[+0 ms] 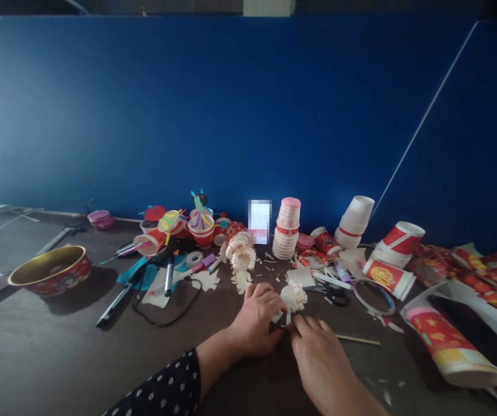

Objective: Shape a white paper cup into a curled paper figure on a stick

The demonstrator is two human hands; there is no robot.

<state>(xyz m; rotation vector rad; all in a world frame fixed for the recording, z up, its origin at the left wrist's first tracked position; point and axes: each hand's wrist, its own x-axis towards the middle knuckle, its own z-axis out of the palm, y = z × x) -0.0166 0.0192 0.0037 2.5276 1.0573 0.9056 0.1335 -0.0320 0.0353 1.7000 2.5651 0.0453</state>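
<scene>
My left hand [254,318] and my right hand [320,349] meet on the dark table [58,358], fingers curled together. Between them sits a small white cut-paper cup piece [295,297] with fringed edges; the left fingers close on it. My right fingertips pinch at its base, where a thin wooden stick [358,340] lies pointing right. A similar fringed white paper piece [240,248] stands just beyond, with paper scraps around it.
Black scissors [332,293] lie right of my hands. Stacked paper cups [287,228], red-and-white cups [389,276], decorated cups [200,228], markers [169,276], a tape roll [194,258] and a gold-rimmed bowl [49,270] crowd the table. A blue partition [231,115] backs it.
</scene>
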